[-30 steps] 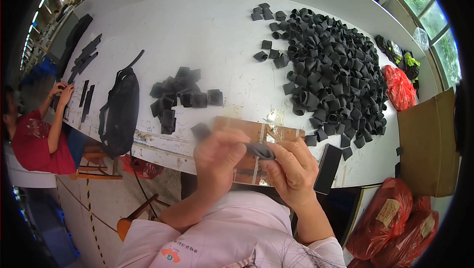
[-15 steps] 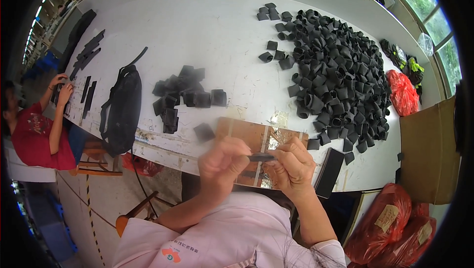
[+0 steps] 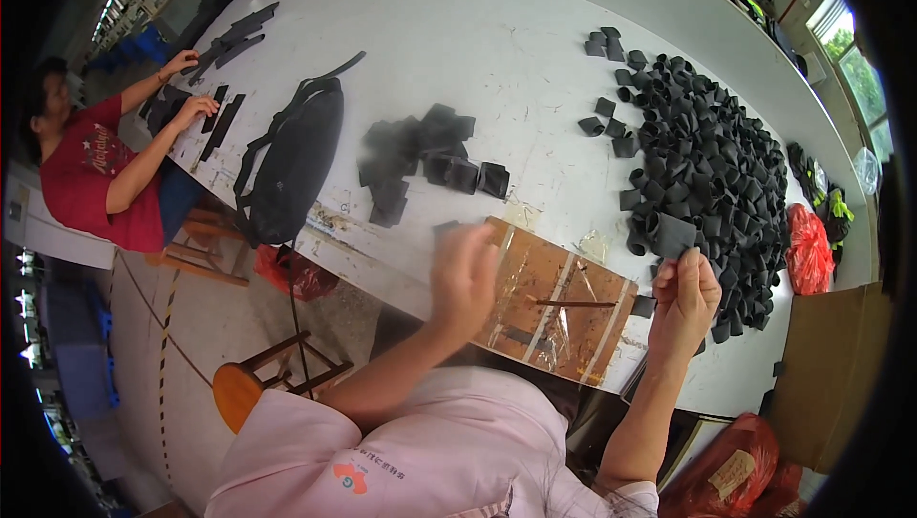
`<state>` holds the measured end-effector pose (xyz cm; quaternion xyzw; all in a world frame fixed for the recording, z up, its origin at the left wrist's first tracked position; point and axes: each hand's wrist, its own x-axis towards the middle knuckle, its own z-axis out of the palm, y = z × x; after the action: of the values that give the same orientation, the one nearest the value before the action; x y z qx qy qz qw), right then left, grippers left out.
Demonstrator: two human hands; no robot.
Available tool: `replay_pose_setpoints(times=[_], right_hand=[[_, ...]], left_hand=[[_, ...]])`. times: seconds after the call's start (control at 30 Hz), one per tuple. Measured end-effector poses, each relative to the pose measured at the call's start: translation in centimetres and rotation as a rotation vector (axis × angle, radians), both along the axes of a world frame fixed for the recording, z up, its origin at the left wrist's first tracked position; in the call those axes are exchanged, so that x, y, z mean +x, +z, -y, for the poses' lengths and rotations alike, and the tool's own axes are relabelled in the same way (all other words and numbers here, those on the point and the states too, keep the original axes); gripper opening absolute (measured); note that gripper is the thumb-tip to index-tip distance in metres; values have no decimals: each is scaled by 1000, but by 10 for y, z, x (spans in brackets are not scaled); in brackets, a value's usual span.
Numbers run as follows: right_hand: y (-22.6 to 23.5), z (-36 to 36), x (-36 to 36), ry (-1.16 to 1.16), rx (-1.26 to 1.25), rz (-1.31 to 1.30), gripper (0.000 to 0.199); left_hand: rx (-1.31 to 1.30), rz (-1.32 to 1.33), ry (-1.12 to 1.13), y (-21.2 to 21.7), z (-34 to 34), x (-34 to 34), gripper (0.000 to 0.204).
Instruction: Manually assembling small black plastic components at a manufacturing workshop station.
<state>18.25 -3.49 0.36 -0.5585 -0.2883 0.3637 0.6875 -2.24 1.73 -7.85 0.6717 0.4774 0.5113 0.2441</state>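
My right hand (image 3: 686,289) pinches a black fabric loop (image 3: 676,235) by its lower edge, held up at the near side of a large heap of similar black loops (image 3: 707,136). Smeared by motion, my left hand (image 3: 465,274) is over the left edge of a brown board (image 3: 549,279), its fingers too blurred to read. Part of a dark piece (image 3: 444,228) shows beside its fingertips. Across the board, which has pale tape strips, lies a thin brown stick (image 3: 577,304). Beyond my left hand sits a smaller group of flat black pieces (image 3: 420,150).
A black bag (image 3: 298,165) lies to the left on the white table (image 3: 516,69). Farther left, a co-worker in a red shirt (image 3: 86,169) handles black strips (image 3: 222,126). A red plastic bag (image 3: 809,249) and a cardboard box (image 3: 826,365) stand at the right.
My hands, together over the board before, have parted. The right one has carried a black loop right to the heap; the left has moved toward the flat pieces. The whole view has shifted.
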Motion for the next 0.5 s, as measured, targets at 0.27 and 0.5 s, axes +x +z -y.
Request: replay_pose_setpoints(times=[0.27,0.5], right_hand=[[-47,57,-71,283,-404,66,25],[-55,37,-99,390,-210,758,25]], left_hand=[[-199,-557,194,-78,-47,-52,15],[-1187,722,-186,-20,-24,-46,7]])
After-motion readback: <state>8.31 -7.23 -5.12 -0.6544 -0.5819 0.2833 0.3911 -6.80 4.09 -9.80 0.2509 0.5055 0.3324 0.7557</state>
